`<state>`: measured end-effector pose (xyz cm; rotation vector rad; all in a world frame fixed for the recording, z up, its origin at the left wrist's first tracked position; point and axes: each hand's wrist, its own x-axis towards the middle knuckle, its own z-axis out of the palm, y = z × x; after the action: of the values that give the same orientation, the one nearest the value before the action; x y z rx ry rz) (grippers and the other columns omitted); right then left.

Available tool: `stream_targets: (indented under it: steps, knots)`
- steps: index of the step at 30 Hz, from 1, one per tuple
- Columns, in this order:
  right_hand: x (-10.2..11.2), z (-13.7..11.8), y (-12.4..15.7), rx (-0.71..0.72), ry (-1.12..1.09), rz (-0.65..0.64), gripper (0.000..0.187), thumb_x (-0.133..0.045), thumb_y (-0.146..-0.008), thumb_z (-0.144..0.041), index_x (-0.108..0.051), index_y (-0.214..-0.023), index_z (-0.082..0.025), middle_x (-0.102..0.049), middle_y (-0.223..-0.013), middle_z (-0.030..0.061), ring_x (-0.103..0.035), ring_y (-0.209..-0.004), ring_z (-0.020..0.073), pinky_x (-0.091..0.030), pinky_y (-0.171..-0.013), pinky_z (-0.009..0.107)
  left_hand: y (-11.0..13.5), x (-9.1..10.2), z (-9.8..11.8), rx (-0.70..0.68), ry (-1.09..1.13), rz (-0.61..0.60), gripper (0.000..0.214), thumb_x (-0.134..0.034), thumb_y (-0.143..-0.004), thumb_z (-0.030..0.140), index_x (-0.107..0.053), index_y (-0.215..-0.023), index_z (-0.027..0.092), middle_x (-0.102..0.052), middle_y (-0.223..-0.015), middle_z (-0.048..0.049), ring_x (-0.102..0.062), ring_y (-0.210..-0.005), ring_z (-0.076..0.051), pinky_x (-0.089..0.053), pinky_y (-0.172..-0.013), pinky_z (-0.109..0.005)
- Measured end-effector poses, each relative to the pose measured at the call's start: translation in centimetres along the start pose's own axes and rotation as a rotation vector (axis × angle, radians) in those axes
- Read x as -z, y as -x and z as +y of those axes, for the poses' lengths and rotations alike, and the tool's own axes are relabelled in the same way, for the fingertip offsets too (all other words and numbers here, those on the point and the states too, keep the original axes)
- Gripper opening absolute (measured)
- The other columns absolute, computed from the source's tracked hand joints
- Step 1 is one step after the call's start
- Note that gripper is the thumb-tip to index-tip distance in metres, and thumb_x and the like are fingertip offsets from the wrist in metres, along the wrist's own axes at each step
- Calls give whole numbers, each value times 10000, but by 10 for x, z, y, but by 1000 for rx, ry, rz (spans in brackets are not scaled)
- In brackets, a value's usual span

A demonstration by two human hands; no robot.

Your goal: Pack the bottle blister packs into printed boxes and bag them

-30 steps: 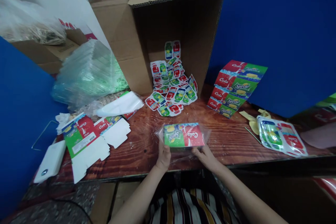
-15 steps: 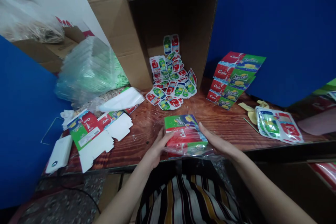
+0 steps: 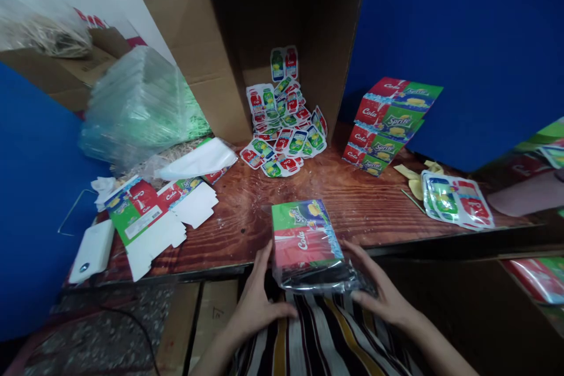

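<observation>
A small printed Cola and Sprite carton (image 3: pixel 304 238) lies at the table's front edge inside a clear plastic bag (image 3: pixel 312 282). The bag's loose end hangs toward my striped top. My left hand (image 3: pixel 259 299) is at the carton's left side, its fingers stretched out and its thumb spread away. At the right, my right hand (image 3: pixel 385 291) is beside the bag's loose plastic, thumb and fingers apart. Whether either hand's fingertips press on the plastic is hard to make out.
A cardboard box (image 3: pixel 189 41) holds a pile of bottle-print pouches (image 3: pixel 286 129). Printed cartons stand in a stack (image 3: pixel 383 123) at the right, near flat packs (image 3: pixel 456 200). Leftward lie unfolded cartons (image 3: pixel 154 217), a white device (image 3: pixel 92 249) and plastic bags (image 3: pixel 136 106). Another person's arm (image 3: pixel 524 194) shows at right.
The bagged carton has come nearer my body, turning slightly. Both hands have moved down from its sides toward the bag's near end, and my fingers have spread. The camera view has shifted slightly.
</observation>
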<state>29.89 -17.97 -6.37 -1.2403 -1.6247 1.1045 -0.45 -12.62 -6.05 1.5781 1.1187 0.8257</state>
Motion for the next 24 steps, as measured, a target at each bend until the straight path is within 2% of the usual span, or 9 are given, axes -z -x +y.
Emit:
stream_targets:
  steps: [2, 4, 7, 10, 12, 14, 18, 22, 24]
  knots:
    - [-10, 15, 3, 106, 240, 18, 895, -716, -759, -418, -228, -1488, -240, -332, -1503, 140, -351, -1359, 327, -350, -1090, 485, -2, -1, -3, -14, -90, 65, 901, -747, -669, 520, -352, -1432, 248, -437, -1435, -148, -405, -1321, -352, -368, -1052, -512]
    - [-21, 23, -2, 159, 387, 106, 807, -697, -789, -334, -275, -1470, -239, -422, -1445, 142, -416, -1320, 310, -388, -1065, 470, -8, -1, -2, -28, -118, 126, 625, -663, -794, 413, -447, -1355, 241, -539, -1337, -128, -530, -1215, -282, -436, -1004, -447]
    - [-33, 20, -16, 144, 359, 341, 554, -610, -857, -267, -414, -1374, -233, -587, -1257, 119, -603, -1111, 250, -510, -930, 388, -19, 3, 3, -158, -269, 127, 389, -611, -844, 339, -544, -1203, 204, -640, -1153, -105, -620, -1057, -232, -499, -920, -387]
    - [-36, 9, -29, 183, 271, 478, 336, -587, -868, -236, -556, -1203, -230, -653, -1064, 76, -656, -926, 209, -550, -790, 324, -27, 10, 7, -310, -434, 59, 190, -513, -909, 286, -578, -1057, 187, -659, -984, -80, -651, -908, -186, -534, -797, -306]
    - [-34, 4, -33, 249, 265, 520, 218, -562, -877, -194, -610, -1087, -228, -660, -983, 59, -650, -885, 197, -542, -771, 316, -30, 12, 8, -414, -520, 53, 168, -439, -944, 254, -592, -945, 184, -645, -897, -65, -653, -834, -159, -531, -731, -256]
    - [-32, 3, -36, 294, 282, 556, 172, -526, -885, -146, -626, -1002, -222, -662, -931, 49, -648, -857, 186, -534, -769, 314, -31, 12, 8, -535, -607, 91, 244, -375, -960, 211, -592, -850, 184, -638, -844, -60, -653, -786, -146, -524, -699, -234]
    - [-32, 7, -30, 375, 398, 574, 201, -506, -877, -82, -607, -988, -217, -661, -895, 46, -655, -812, 172, -536, -736, 295, -24, 4, 3, -715, -808, 282, 239, -377, -944, 170, -573, -808, 173, -659, -789, -77, -647, -705, -167, -521, -651, -266]
    - [-35, 9, -19, 447, 528, 552, 203, -497, -873, -68, -587, -978, -216, -655, -925, 55, -661, -826, 169, -541, -708, 274, -15, -12, 2, -765, -860, 395, 177, -431, -916, 138, -534, -777, 174, -661, -731, -76, -632, -650, -173, -511, -643, -284]
    - [-35, 5, -20, 428, 552, 609, 171, -492, -878, -86, -575, -951, -216, -647, -923, 53, -658, -811, 166, -539, -686, 272, -17, -20, 9, -758, -832, 427, 200, -436, -909, 123, -506, -732, 187, -641, -686, -58, -615, -619, -162, -496, -626, -275]
